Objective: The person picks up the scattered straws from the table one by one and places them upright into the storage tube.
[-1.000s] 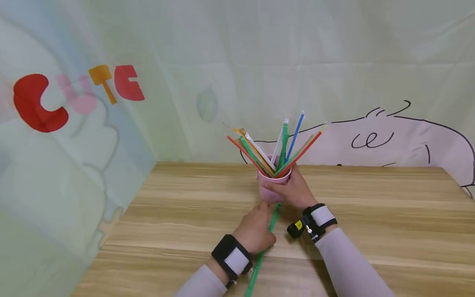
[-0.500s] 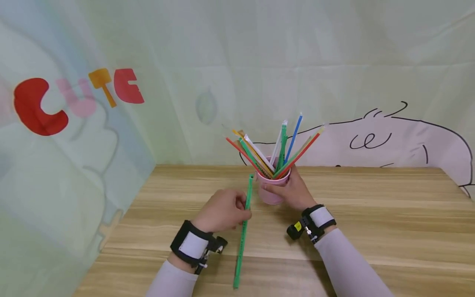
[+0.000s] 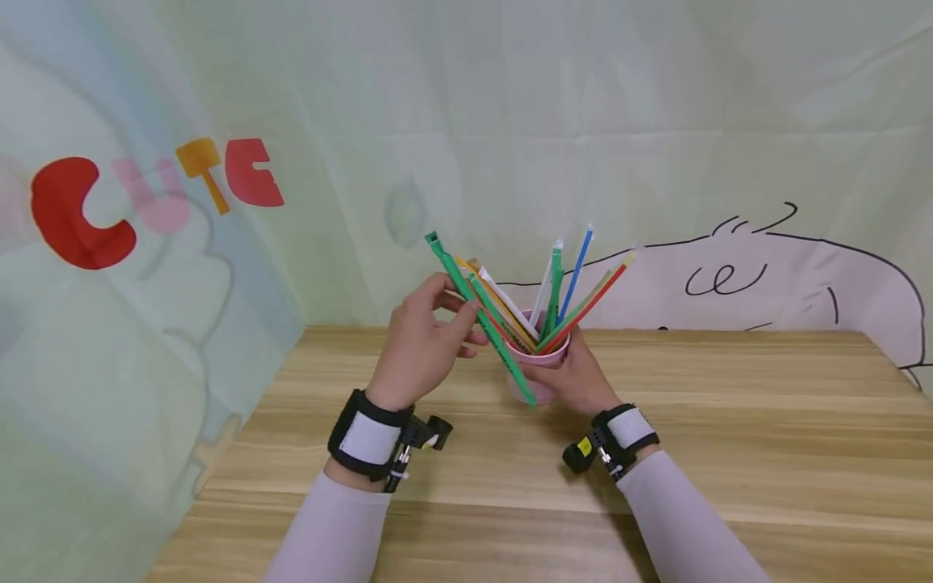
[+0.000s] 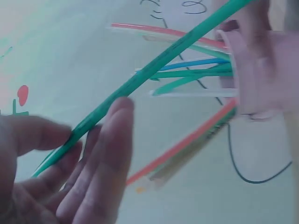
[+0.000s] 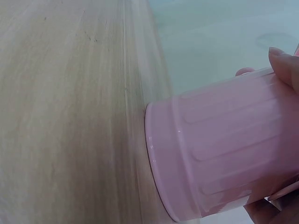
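My left hand pinches a long green wrapped straw between thumb and fingers. The straw slants in front of the cup, its lower end overlapping the cup's front in the head view and its upper end pointing up left. A pink cup stands upright on the table, with my right hand gripping its right side, thumb across the front. Inside the cup lean several wrapped straws in red, green, yellow, white and blue, among them a blue straw. In the left wrist view the held green straw crosses before the cup.
The wooden table reaches back to a pale printed cloth. At the left hangs more cloth with coloured letters, including a red C. Each wrist wears a black band with a small camera.
My left hand has lifted the green straw off the table beside the cup and up toward the cup's left, tilting its top leftward. The right hand stays on the cup.
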{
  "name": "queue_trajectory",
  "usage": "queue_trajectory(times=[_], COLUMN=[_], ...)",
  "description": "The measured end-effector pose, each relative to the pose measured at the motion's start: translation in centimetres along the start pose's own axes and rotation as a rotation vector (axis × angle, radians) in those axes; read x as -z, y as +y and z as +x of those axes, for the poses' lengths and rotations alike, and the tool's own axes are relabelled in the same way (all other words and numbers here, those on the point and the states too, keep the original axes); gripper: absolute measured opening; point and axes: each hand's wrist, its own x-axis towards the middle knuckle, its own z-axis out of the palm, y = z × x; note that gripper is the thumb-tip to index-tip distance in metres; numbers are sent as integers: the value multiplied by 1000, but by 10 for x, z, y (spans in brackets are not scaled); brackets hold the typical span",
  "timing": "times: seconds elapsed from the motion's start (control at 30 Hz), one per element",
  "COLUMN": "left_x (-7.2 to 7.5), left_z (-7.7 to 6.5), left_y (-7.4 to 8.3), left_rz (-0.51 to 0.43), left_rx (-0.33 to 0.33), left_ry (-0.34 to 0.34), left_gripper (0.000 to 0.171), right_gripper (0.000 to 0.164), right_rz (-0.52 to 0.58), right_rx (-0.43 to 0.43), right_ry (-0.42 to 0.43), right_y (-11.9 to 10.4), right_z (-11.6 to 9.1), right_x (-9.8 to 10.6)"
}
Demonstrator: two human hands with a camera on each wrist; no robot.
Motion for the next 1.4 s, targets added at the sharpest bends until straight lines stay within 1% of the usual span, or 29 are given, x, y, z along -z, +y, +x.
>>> queue_trajectory(times=[0.07, 0.13, 0.27, 0.33, 0.37, 0.4, 0.5, 0.57, 0.6, 0.77, 0.93, 1.2, 1.33, 1.4], left_x=[0, 1, 0, -1, -3, -4, -9, -14, -16, -29, -44, -66, -72, -74], left_z=[5, 9, 16, 18, 19, 20, 21, 21, 20, 18, 17, 20, 20, 20], left_y=[3, 5, 5, 2, 0, -3, -13, -20, -23, -37, -52, -77, -85, -88], left_rz=[-7, -9, 10, 16, 16, 15, 32, 44, 55, 91, 112, 220, 213, 201], left_rx=[-30, -57, -110, -109, -101, -91, -58, -48, -46, -28, 14, 64, 107, 127], left_ry=[55, 111, 214, 248, 259, 265, 276, 280, 281, 291, 278, 268, 256, 248], left_gripper=[14, 13, 13, 13, 13, 14, 15, 17, 17, 17, 17, 17, 18, 22], right_gripper=[78, 79, 84, 87, 87, 86, 86, 84, 84, 82, 81, 77, 79, 80], right_rz=[-10, -26, -49, -55, -52, -49, -35, -28, -29, -35, -14, -3, -3, -8], right_rx=[-4, -25, -69, -70, -74, -76, -75, -77, -71, -49, -30, -10, -22, -22], right_ry=[5, 10, 20, 20, 23, 23, 18, 17, 15, 18, 28, 27, 24, 23], right_y=[1, 2, 21, 31, 31, 27, 15, 5, 4, 2, 3, 2, 0, 1], right_z=[0, 1, 6, 8, 8, 7, 3, 0, 0, -1, 0, 0, 0, 1], right_x=[0, 0, 0, 0, 0, 1, 1, 2, 2, 2, 3, 1, -1, -1])
